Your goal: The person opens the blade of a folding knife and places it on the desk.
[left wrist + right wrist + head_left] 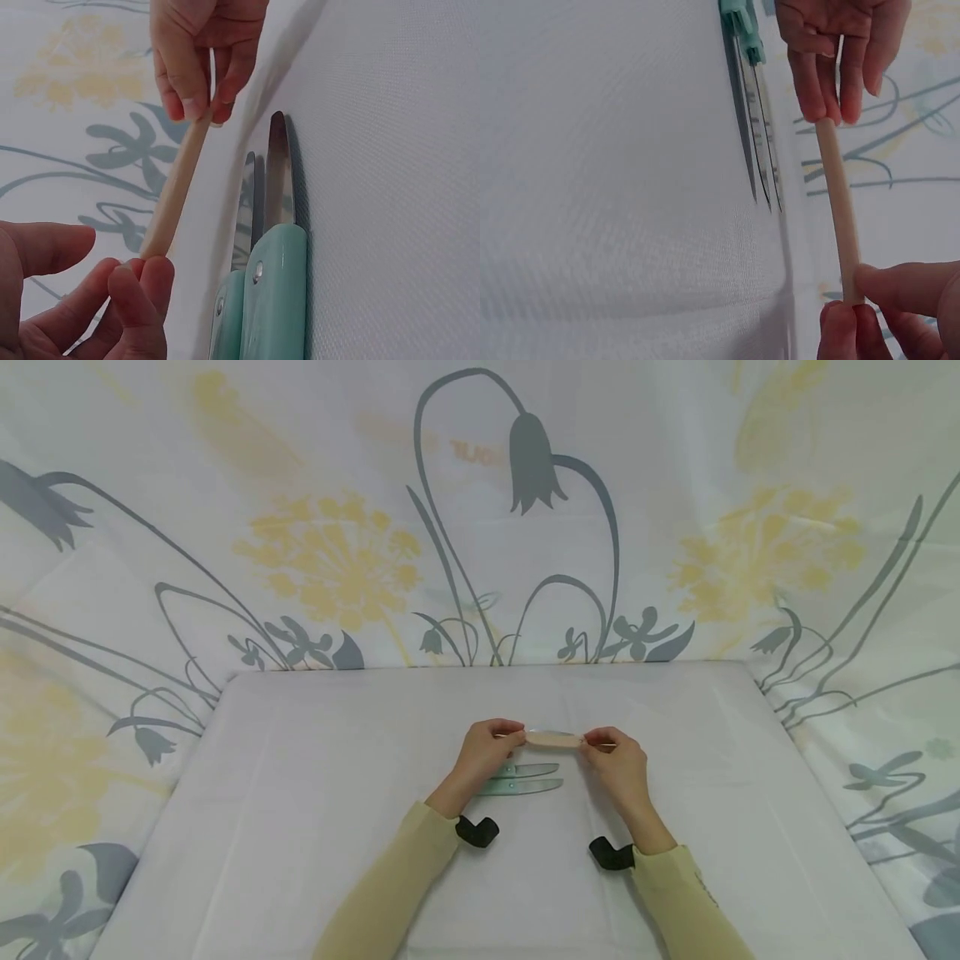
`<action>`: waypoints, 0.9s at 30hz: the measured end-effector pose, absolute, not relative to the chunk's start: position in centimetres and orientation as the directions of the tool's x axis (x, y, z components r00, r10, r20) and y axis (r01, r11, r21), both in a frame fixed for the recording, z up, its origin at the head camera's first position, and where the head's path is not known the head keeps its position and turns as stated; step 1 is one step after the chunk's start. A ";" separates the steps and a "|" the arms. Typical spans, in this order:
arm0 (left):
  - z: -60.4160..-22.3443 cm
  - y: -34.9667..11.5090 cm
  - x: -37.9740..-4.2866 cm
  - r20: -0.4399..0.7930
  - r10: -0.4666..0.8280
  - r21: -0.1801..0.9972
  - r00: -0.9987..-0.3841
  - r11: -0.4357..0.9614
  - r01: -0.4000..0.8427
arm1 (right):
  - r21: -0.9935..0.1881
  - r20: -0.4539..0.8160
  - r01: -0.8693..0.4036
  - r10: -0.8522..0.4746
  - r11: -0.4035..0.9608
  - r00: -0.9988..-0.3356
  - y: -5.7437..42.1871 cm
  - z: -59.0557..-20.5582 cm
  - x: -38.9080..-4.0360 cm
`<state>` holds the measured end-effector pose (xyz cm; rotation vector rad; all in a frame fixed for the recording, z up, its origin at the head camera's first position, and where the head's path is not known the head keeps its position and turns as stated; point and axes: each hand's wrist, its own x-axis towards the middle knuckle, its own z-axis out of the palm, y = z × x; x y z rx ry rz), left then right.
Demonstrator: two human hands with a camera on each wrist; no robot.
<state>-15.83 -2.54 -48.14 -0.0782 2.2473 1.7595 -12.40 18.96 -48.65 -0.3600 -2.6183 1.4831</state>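
A slim beige folding knife [553, 740] is held level between the two hands, a thin grey strip like a folded blade along its far edge. My left hand [487, 750] holds its left end by the fingertips; in the left wrist view, the thumb stands apart from it. At the right end, the right hand [621, 767] pinches it between thumb and fingers. Two table knives with mint-green handles lie side by side just nearer to me, blades pointing right: a far knife [536, 770] and a near knife [525, 787]. The left hand partly covers their handles in the head view.
A white cloth covers the table [300, 827]. Behind and at both sides hangs a white curtain [480, 552] printed with grey and yellow flowers. Each wrist carries a black camera mount, the left mount [477, 832] and the right mount [611, 854] close above the table.
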 end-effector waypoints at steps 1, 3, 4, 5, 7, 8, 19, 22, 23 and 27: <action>-48.1 -2.6 -15.8 -0.245 0.137 0.948 -0.960 0.239 -0.208 | -0.861 -0.024 0.153 0.262 0.485 -0.965 19.0 -48.6 -12.4; -48.1 -2.6 -15.7 -0.220 0.142 0.958 -0.965 0.218 -0.186 | -0.875 -0.040 0.161 0.263 0.458 -0.964 19.0 -48.6 -12.3; -48.1 -2.7 -15.7 -0.207 0.142 0.962 -0.968 0.211 -0.175 | -0.882 -0.050 0.165 0.260 0.442 -0.964 19.0 -48.6 -12.3; -48.2 -2.7 -15.7 -0.196 0.142 0.966 -0.970 0.201 -0.166 | -0.891 -0.059 0.166 0.254 0.422 -0.965 19.0 -48.5 -12.3; -48.2 -2.9 -15.6 -0.182 0.143 0.971 -0.973 0.184 -0.155 | -0.910 -0.077 0.166 0.240 0.379 -0.968 18.9 -48.5 -12.3; -48.2 -3.0 -15.6 -0.179 0.145 0.973 -0.973 0.174 -0.153 | -0.919 -0.082 0.163 0.231 0.358 -0.969 18.9 -48.4 -12.2; -48.5 -3.9 -15.5 -0.164 0.150 0.974 -0.975 0.178 -0.136 | -0.943 -0.142 0.180 0.149 0.279 -0.978 18.4 -47.7 -11.7; -48.5 -4.1 -15.6 -0.171 0.174 0.976 -0.970 0.162 -0.144 | -0.945 -0.148 0.182 0.142 0.271 -0.979 18.3 -47.6 -11.6; -48.5 -4.2 -15.5 -0.176 0.184 0.976 -0.967 0.157 -0.148 | -0.946 -0.148 0.181 0.137 0.269 -0.979 18.3 -47.6 -11.5; -48.3 -4.7 -15.4 -0.191 0.225 0.977 -0.955 0.141 -0.162 | -0.946 -0.146 0.172 0.111 0.274 -0.983 18.2 -47.5 -11.3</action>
